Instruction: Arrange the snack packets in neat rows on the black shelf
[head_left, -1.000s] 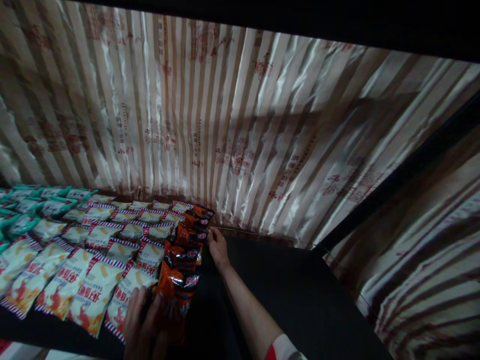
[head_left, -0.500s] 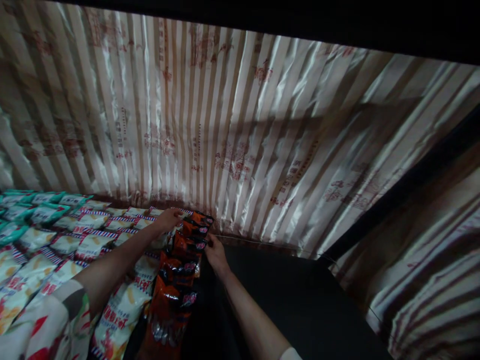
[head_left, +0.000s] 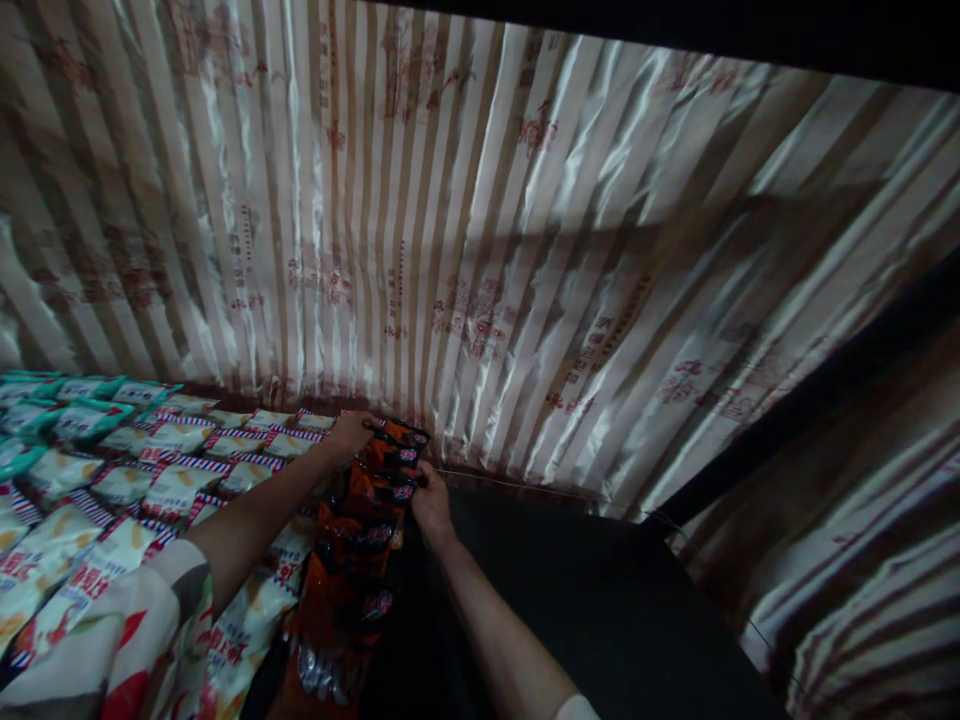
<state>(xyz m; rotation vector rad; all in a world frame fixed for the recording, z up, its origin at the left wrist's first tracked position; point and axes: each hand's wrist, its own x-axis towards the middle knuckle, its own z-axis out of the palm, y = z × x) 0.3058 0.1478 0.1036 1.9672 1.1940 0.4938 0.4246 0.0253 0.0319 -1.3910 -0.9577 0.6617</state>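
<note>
A column of orange-and-black snack bags runs away from me, each overlapping the one behind. At its far end my left hand reaches over from the left, with fingers closed on the left edge of a far snack bag. On the opposite side my right hand has its fingers bent against the right edges of these bags, thumb and fingertips pinched at one of them. Rows of white snack bags with red lettering and striped edges lie to the left, partly under my left forearm.
Green snack bags lie at the far left. A black shelf surface extends to the right of the orange bags. Striped, shiny printed sheeting hangs behind, and a dark post slants up at right.
My left hand has shifted slightly right toward the far orange bags. The right hand has moved up a little along their edges. The view has tilted slightly.
</note>
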